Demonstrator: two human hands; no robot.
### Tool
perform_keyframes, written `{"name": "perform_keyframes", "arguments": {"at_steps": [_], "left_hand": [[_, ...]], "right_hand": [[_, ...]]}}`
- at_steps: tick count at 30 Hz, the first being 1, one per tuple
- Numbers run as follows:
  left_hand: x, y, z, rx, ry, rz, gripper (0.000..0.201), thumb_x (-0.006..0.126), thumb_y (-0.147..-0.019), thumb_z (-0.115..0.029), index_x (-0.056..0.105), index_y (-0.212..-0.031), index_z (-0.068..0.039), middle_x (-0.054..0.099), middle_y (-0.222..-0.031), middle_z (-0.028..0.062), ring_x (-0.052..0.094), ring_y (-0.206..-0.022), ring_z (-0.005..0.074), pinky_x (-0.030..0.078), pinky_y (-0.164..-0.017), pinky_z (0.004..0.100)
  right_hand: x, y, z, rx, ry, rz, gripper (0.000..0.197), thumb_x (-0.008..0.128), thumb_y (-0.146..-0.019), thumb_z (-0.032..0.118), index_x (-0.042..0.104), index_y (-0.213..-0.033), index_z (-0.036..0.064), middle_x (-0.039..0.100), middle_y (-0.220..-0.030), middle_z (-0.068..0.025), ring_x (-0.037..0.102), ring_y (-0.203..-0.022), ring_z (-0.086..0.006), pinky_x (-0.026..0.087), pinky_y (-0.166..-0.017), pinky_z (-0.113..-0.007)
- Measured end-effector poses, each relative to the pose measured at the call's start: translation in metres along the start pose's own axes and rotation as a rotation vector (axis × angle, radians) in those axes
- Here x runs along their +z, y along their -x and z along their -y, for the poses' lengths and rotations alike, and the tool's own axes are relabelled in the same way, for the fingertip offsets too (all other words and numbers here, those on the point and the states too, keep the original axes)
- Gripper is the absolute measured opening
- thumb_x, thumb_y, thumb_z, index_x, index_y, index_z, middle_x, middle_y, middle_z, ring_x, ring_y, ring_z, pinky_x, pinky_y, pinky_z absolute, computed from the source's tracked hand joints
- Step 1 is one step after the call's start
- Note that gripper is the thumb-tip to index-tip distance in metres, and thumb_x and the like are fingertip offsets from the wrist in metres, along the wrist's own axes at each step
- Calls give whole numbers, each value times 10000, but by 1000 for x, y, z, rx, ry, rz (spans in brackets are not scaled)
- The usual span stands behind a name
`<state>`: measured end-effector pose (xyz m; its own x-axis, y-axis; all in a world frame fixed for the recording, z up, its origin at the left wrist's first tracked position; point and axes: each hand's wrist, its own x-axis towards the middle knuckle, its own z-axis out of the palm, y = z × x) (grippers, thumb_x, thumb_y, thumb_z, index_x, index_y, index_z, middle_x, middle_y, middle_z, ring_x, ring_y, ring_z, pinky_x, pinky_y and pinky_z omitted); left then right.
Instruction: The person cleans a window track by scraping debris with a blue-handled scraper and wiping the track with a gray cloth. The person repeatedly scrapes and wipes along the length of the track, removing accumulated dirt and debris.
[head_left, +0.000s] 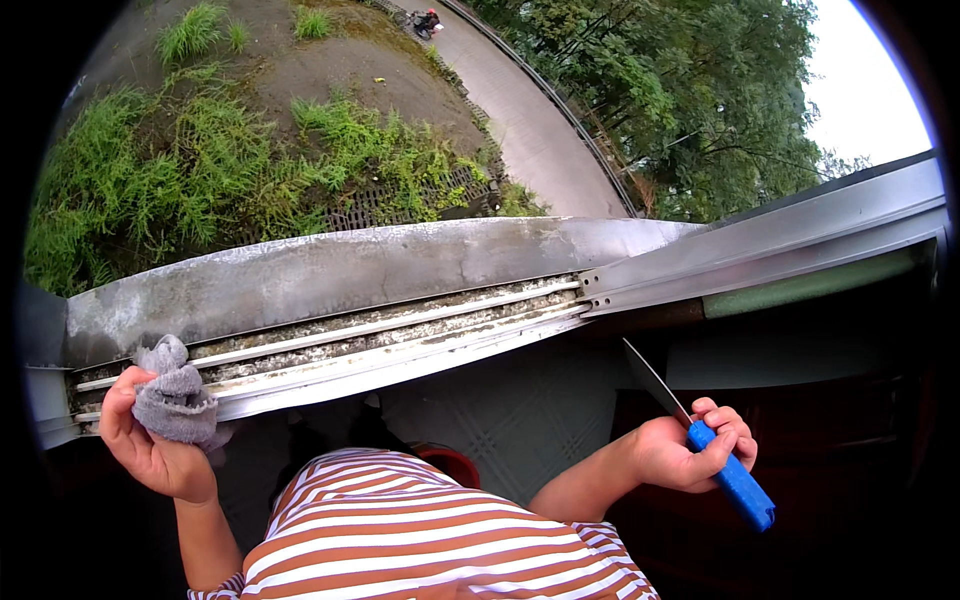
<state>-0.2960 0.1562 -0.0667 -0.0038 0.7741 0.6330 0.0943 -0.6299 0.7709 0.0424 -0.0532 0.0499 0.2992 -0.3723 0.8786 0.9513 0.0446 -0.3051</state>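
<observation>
A crumpled grey cloth [178, 400] is bunched in my left hand [150, 450], which is closed around it over the left end of the window track. The sliding window track [400, 345] has white metal rails with dark grime and pale crust between them. Well to the right of the track, my right hand [690, 445] grips the blue handle of a knife [735, 480]. Its thin blade points up and to the left, apart from the window frame.
Beyond the track runs a stained concrete ledge [330, 262]. An aluminium window frame [780, 245] rises at the right. Outside are weeds, a path [545, 130] with a distant person, and trees. A red bucket-like container [450, 463] stands on the tiled floor [530, 400] beside me.
</observation>
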Motion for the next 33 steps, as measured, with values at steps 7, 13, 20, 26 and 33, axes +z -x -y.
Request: {"name": "perform_keyframes", "arguments": {"at_steps": [7, 13, 20, 26, 33], "left_hand": [[2, 3, 1, -106, 28, 30, 225, 405, -925, 6, 440, -1147, 16, 523, -1097, 166, 512, -955, 198, 405, -909, 322], [8, -7, 1, -106, -101, -26, 232, 413, -943, -36, 465, -1161, 20, 519, -1112, 103, 503, -972, 159, 394, -900, 275], [10, -13, -3, -228, -147, 73, 198, 412, -944, -84, 525, -1041, 45, 525, -1011, 66, 501, -903, 137, 402, -842, 254], [21, -21, -13, -193, -195, 183, 157, 419, -942, -48, 539, -983, 45, 544, -898, 60, 516, -784, 132, 420, -740, 240], [23, -24, -16, -43, -361, 248, 150, 460, -918, -57, 550, -974, 49, 558, -852, 105, 538, -759, 201, 428, -723, 280]], "right_hand": [[7, 19, -15, 85, 112, 65, 109, 505, -802, 46, 430, -874, 11, 450, -680, -72, 433, -565, -150, 405, -469, -258], [6, 25, -25, 159, 134, 98, 130, 535, -783, -4, 445, -876, 16, 473, -704, -82, 446, -582, -153, 418, -486, -263], [-2, 19, -27, 102, 141, 165, 196, 634, -779, -53, 468, -850, 23, 520, -717, -83, 517, -573, -159, 472, -496, -249], [-13, 16, -15, 263, 74, 154, 180, 616, -790, -43, 463, -852, 27, 518, -688, -72, 509, -525, -146, 469, -488, -244], [-19, 12, -9, 134, -35, 176, 146, 581, -818, 54, 447, -871, 31, 501, -649, -72, 484, -511, -145, 448, -474, -248]]}}
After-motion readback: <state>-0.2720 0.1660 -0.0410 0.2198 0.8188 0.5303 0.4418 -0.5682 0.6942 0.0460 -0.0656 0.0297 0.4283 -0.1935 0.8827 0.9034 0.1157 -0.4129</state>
